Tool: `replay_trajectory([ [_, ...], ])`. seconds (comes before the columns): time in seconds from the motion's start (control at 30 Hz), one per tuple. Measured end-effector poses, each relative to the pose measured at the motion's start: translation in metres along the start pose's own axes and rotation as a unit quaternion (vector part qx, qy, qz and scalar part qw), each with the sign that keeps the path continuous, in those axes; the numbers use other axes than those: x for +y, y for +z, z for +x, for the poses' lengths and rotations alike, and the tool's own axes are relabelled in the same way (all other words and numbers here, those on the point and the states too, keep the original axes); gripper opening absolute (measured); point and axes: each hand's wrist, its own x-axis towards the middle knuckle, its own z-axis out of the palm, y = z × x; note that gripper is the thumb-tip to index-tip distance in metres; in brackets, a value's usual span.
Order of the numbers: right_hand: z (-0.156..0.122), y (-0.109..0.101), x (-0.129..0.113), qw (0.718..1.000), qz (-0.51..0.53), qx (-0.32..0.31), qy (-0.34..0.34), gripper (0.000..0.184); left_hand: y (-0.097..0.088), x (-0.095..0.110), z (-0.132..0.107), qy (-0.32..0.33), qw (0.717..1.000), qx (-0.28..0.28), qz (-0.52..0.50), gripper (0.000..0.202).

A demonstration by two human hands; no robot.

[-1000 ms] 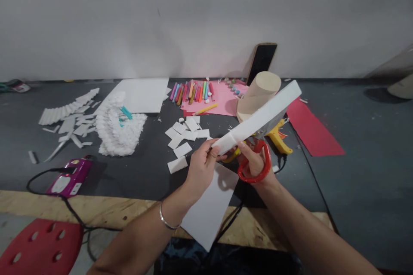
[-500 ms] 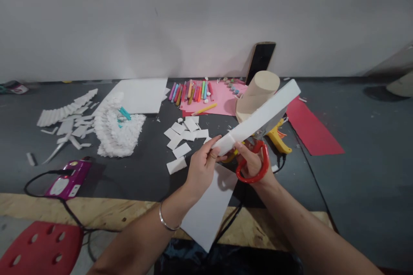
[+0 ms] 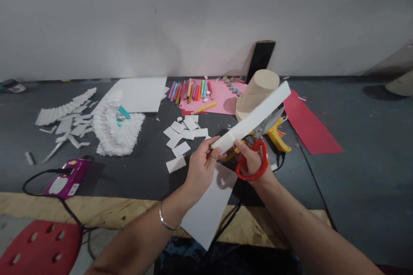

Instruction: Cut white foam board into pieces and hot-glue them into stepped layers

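Note:
A long white strip (image 3: 254, 118), paper or thin foam, is raised at a slant over the table. Its lower end is pinched by my left hand (image 3: 200, 165). My right hand (image 3: 253, 163) has red-handled scissors (image 3: 265, 161) hooked on it, with the blades pointing up and away behind the strip. The thumb of that hand also presses on the strip near its lower end. Several small white rectangles (image 3: 181, 149) lie left of my hands. Below my wrists, a white sheet (image 3: 206, 210) hangs over the table's front edge.
Markers (image 3: 190, 91) rest on pink paper (image 3: 222, 99) at the back. A beige cylinder (image 3: 258, 90), a phone (image 3: 261, 60) and a yellow glue gun (image 3: 275, 135) are to the right, beside red paper (image 3: 312, 124). Leftward are a fluffy white piece (image 3: 119, 137), white scraps (image 3: 71, 129) and a purple power box (image 3: 69, 178).
The strip's far end has swung slightly left and down, and more of the scissor blades shows behind it. Both hands keep their hold.

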Motion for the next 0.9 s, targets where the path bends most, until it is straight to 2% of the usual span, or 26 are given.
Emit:
replay_trajectory([
  [0.37,0.0,0.004,-0.002,1.0,-0.021,0.009,-0.006,0.025,0.001,0.003,0.0,-0.012,1.0,0.005,-0.004,0.041],
  [0.5,0.0,0.004,-0.004,0.999,-0.042,0.026,-0.007,0.032,0.001,0.007,0.004,-0.036,0.998,0.017,-0.046,0.043],
  [0.6,0.004,-0.003,-0.011,0.995,-0.096,0.031,-0.002,0.037,-0.004,0.012,0.012,-0.055,0.994,0.033,-0.086,0.044],
  [0.67,0.007,-0.012,-0.021,0.991,-0.134,0.012,0.012,0.037,-0.01,0.016,0.018,-0.055,0.99,0.054,-0.117,0.042],
  [0.77,0.011,-0.029,-0.041,0.976,-0.207,-0.063,0.026,0.039,-0.021,0.022,0.026,-0.042,0.982,0.096,-0.157,0.037],
  [0.9,0.007,-0.045,-0.067,0.923,-0.355,-0.146,0.005,0.035,-0.027,0.025,0.031,-0.03,0.975,0.135,-0.173,0.037],
])
